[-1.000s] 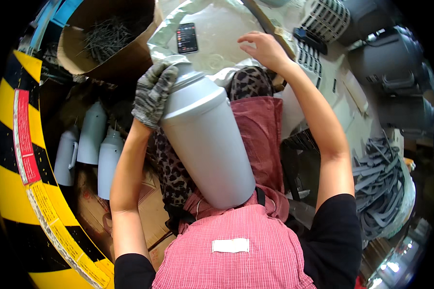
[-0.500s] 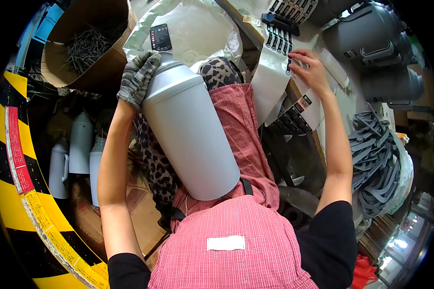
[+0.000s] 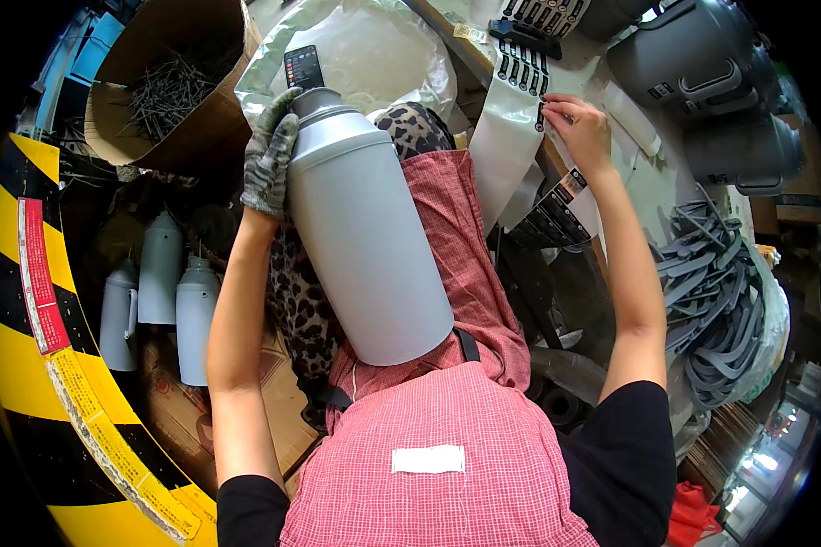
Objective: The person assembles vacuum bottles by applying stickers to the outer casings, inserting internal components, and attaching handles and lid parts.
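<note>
A large light-grey flask body (image 3: 369,246) with a stepped, narrowing neck lies slanted across my lap. My left hand (image 3: 271,159), in a grey patterned knit glove, is closed around its shoulder beside the neck. On the right, my bare right hand (image 3: 582,132) pinches a small black label sticker (image 3: 541,117) at the edge of a white backing strip (image 3: 509,132). The strip hangs over the bench edge and carries rows of similar black labels higher up. A black bar (image 3: 524,38) lies across it. The fingertips partly cover the pinched label.
A carton of thin dark pieces (image 3: 169,100) stands at the far left; several grey flask bodies (image 3: 160,269) sit below it. A phone (image 3: 304,67) rests by a plastic-lined container (image 3: 383,55). Dark grey jugs (image 3: 689,59) and a bag of grey handles (image 3: 716,301) occupy the right.
My left hand and the flask's neck have shifted slightly right and up, and the flask has turned a little on my lap. My right thumb and fingers have closed together at the label.
</note>
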Tool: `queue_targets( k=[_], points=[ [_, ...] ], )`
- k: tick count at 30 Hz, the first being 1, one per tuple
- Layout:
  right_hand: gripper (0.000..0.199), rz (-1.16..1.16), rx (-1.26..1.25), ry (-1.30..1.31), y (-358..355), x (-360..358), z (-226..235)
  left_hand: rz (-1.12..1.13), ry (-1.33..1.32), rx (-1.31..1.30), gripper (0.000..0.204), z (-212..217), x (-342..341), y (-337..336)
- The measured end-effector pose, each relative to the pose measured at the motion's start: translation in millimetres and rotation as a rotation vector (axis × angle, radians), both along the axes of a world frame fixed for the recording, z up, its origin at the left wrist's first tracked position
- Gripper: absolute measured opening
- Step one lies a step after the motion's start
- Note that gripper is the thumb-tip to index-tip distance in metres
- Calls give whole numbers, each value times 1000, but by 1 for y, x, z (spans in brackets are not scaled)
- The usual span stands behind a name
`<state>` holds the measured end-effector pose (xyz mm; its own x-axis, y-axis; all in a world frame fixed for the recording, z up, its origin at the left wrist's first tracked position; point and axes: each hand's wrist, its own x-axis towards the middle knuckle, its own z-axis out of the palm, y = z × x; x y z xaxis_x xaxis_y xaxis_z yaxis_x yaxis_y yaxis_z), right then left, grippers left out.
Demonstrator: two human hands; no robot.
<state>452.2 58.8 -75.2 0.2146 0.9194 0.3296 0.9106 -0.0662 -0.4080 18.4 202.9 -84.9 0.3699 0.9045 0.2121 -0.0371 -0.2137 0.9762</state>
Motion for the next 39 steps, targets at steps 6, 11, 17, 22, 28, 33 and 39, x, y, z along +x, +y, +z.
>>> queue_targets(
  k=[6, 11, 17, 22, 28, 33, 39],
  points=[
    [22, -14, 111, 10, 1, 0, -6, 52, -2, 21, 50, -20, -11, -31],
    [21, -26, 68, -55, 5, 5, -5, 110, 25, 35, 48, -21, -19, -53],
    [20, -50, -9, 220, 8, 16, -12, 162, -62, 101, 41, -41, -33, -64],
    [20, 9, 93, 145, 9, 13, -17, 190, -153, -3, 33, -39, -44, -80],
    [20, 24, 151, -41, 12, 9, -14, 230, -80, -16, 30, -45, -58, -94],
    [18, 11, 112, -69, 12, 1, -11, 253, -81, -8, 26, -42, -60, -101],
    [14, -131, 241, -313, 4, -20, -17, 274, -73, -57, 28, -40, -69, -119]
  ],
)
